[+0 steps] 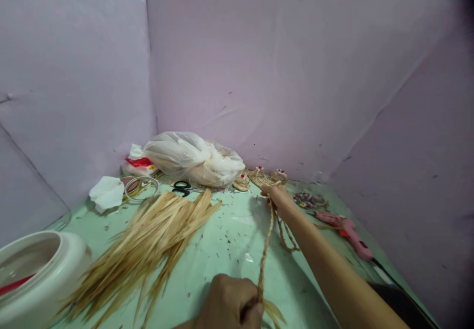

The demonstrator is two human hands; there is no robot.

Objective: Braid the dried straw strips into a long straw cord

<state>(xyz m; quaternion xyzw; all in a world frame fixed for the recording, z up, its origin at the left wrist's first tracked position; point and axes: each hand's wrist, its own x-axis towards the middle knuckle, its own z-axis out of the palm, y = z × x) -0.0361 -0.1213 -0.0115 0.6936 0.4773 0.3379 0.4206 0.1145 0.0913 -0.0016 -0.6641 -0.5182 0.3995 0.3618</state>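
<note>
Left hand (233, 299): closed round the cord (265, 245)
Right hand (279, 198): closed on it, farther off
Strips (163, 235): fanned out, left
Glue gun (350, 233): lying over right

Rough fibre cord (264, 257), glossy plastic bag (194, 158)

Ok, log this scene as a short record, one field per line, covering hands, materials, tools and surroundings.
Left hand: closed on the straw-coloured cord, near the viewer
Right hand: gripping the same cord farther away
Cord: nearly straight between the hands, with a slack loop by the right forearm
Material: dry flat strips spread left of the cord
Tools: black-handled scissors beyond the strips; pink glue gun at right
Back: knotted plastic bag; small pieces with red beads
Near left: white tub
Surface: pale green tabletop
</note>
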